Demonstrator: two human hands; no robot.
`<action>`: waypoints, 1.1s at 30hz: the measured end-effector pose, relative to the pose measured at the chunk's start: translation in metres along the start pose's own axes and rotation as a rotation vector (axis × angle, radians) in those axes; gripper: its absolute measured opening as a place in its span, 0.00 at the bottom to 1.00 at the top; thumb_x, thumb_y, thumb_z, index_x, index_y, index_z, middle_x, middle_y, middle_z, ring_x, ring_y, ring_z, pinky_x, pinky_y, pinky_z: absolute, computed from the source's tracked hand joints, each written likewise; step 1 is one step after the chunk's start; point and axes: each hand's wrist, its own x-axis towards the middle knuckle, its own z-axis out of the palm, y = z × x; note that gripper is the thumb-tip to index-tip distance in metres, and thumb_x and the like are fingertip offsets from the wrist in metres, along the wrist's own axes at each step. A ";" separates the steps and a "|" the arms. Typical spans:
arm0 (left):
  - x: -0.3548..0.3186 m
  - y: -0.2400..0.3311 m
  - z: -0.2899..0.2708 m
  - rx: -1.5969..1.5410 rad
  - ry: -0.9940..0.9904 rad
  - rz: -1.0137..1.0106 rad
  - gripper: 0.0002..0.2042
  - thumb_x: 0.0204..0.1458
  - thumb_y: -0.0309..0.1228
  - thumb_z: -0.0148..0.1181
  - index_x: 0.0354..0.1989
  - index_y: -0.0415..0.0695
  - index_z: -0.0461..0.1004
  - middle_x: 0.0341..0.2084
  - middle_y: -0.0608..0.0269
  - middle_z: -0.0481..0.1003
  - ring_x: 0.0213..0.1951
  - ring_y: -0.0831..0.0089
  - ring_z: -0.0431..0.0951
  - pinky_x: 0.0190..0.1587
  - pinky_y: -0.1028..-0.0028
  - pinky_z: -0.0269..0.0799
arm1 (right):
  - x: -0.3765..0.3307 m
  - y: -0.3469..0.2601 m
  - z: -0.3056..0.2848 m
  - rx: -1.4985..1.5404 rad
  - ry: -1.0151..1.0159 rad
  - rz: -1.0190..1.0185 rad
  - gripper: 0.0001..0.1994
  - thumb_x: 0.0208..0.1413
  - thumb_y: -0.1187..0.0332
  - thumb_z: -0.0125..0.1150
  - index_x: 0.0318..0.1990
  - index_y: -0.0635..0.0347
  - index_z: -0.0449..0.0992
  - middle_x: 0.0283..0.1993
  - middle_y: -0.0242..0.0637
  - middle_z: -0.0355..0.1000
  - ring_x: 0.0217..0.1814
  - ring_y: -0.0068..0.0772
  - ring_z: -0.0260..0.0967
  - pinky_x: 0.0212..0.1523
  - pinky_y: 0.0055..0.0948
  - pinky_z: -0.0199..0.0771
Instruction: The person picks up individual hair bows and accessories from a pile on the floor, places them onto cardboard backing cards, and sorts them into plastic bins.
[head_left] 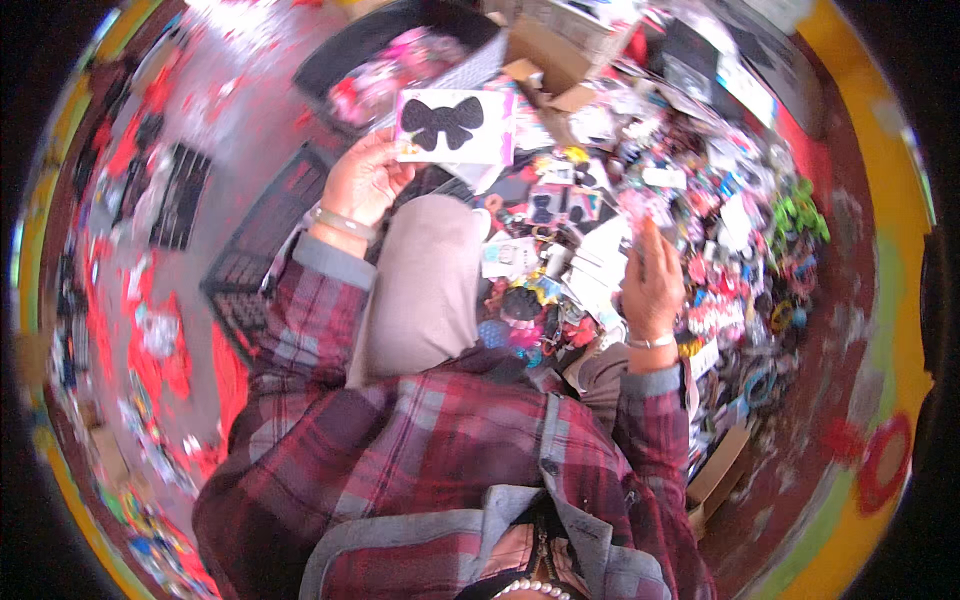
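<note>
Plaid jacket, dark red and grey, fills the bottom of the frame nearest the camera, with a pearl-like bead necklace at the lower edge. Left hand, upper left of centre, has thumb and fingers clamped on the left edge of a white card with pink-purple side edges. Black bow sits on the card. Long axis of both runs left-right, the card's right end slightly lower; bow loops spread sideways, tails point down toward the wearer. Small yellow-orange mark at the card's lower left, too small to read.

Right hand, right of centre, fingers close together pointing up the frame, over a heap of small accessories; cannot tell if it touches or grips anything. White cards lie just left of it. Dark tub with pink items and open cardboard box at top; green items far right; black crate left of the left hand.
</note>
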 end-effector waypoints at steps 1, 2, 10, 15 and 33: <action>-0.011 0.008 -0.026 -0.015 0.092 0.054 0.11 0.50 0.23 0.52 0.43 0.37 0.70 0.35 0.53 0.75 0.37 0.64 0.77 0.37 0.76 0.76 | -0.005 -0.001 0.002 0.015 -0.046 0.045 0.23 0.47 0.77 0.56 0.54 0.56 0.68 0.41 0.45 0.70 0.40 0.45 0.69 0.40 0.36 0.71; -0.021 0.016 -0.051 -0.037 0.171 0.099 0.11 0.50 0.23 0.52 0.42 0.37 0.70 0.35 0.53 0.75 0.38 0.63 0.77 0.40 0.73 0.76 | -0.009 -0.003 0.001 0.011 -0.091 0.094 0.22 0.47 0.77 0.55 0.54 0.57 0.69 0.41 0.46 0.70 0.40 0.45 0.70 0.39 0.36 0.71; -0.128 0.007 -0.255 -0.120 0.835 0.025 0.09 0.44 0.16 0.50 0.36 0.35 0.69 0.35 0.53 0.73 0.39 0.61 0.75 0.47 0.59 0.74 | -0.042 0.011 0.040 -0.069 -0.306 0.000 0.19 0.49 0.76 0.54 0.51 0.60 0.69 0.37 0.48 0.70 0.36 0.47 0.69 0.35 0.38 0.70; -0.132 -0.057 -0.327 -0.101 0.937 -0.337 0.06 0.42 0.21 0.54 0.31 0.39 0.71 0.29 0.56 0.75 0.37 0.62 0.75 0.40 0.62 0.72 | -0.055 0.011 0.062 -0.165 -0.537 0.018 0.16 0.50 0.73 0.53 0.49 0.62 0.71 0.36 0.49 0.69 0.36 0.51 0.68 0.35 0.40 0.70; -0.064 -0.156 -0.377 1.543 -0.004 -0.836 0.07 0.47 0.28 0.51 0.31 0.43 0.75 0.29 0.56 0.76 0.33 0.59 0.77 0.36 0.62 0.73 | -0.085 0.039 0.094 -0.213 -0.832 0.105 0.13 0.48 0.73 0.52 0.41 0.63 0.74 0.33 0.46 0.71 0.36 0.47 0.69 0.37 0.40 0.70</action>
